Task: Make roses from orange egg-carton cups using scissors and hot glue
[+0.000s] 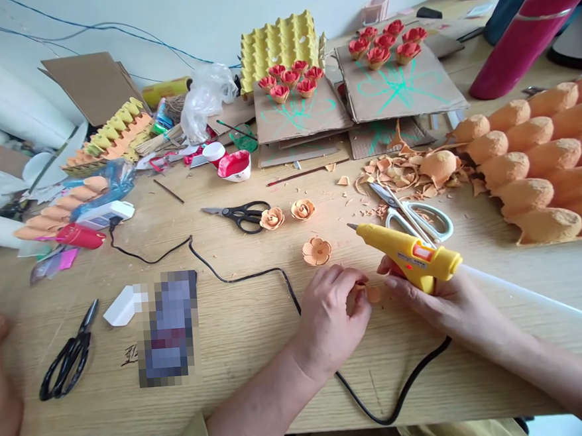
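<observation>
Carefully pinching small orange piece (373, 294) between thumb and fingers of left hand (333, 306), clasping yellow glue gun (403, 247) in right hand (434, 301), ideally keeping nozzle (353, 226) beyond all fingers.

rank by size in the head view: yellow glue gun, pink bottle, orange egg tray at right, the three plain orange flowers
1. Orange egg tray, cut off at the right edge
2. Pink bottle
3. Yellow glue gun
4. Open flower, left curled flower and right curled flower: too alike to rank
</observation>
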`<state>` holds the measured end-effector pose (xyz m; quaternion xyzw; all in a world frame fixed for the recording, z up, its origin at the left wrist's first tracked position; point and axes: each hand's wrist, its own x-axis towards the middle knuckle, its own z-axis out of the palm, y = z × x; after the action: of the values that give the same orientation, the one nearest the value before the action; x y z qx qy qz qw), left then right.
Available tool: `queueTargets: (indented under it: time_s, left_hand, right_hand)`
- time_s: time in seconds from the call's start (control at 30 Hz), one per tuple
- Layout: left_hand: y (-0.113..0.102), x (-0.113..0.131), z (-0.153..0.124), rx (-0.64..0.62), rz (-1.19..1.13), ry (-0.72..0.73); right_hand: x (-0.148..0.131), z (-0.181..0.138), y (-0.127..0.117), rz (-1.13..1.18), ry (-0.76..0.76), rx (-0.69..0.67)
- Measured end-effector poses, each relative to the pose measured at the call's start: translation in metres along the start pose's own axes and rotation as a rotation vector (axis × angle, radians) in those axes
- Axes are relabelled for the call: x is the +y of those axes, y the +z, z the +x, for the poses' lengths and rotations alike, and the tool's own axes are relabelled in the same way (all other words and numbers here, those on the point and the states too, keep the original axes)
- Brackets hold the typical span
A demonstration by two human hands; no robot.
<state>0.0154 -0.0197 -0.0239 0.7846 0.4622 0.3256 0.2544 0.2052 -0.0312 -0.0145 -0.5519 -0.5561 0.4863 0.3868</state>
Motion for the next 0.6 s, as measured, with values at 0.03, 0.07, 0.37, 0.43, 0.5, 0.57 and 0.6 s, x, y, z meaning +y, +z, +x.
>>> queueTargets:
  time_s: [0.03,0.07,0.37,0.43,0.5,0.57,0.6]
  left_hand:
    - [0.001,0.0,-0.001,0.002,0.019,0.004]
    - [0.002,0.0,-0.001,0.003,0.02,0.003]
    - [0.004,-0.004,-0.003,-0.017,-0.089,-0.027]
    - [0.005,-0.004,-0.002,0.005,-0.116,-0.047]
    - [0.007,-0.004,-0.001,0.026,-0.118,-0.067]
    - [0.008,-0.003,0.001,0.029,-0.097,-0.072]
    - [0.008,-0.002,0.002,0.024,-0.087,-0.068]
  right_hand:
    - [-0.002,-0.001,-0.002,-0.02,0.004,0.001]
    - [-0.004,-0.002,-0.004,-0.044,0.002,0.002]
    - [0.011,-0.052,-0.009,-0.211,-0.026,0.124]
    - [0.02,-0.066,-0.011,-0.253,-0.04,0.155]
    - [0.027,-0.075,-0.014,-0.293,-0.088,0.148]
    - [0.028,-0.078,-0.017,-0.309,-0.142,0.112]
    - [0.028,-0.078,-0.017,-0.309,-0.162,0.093]
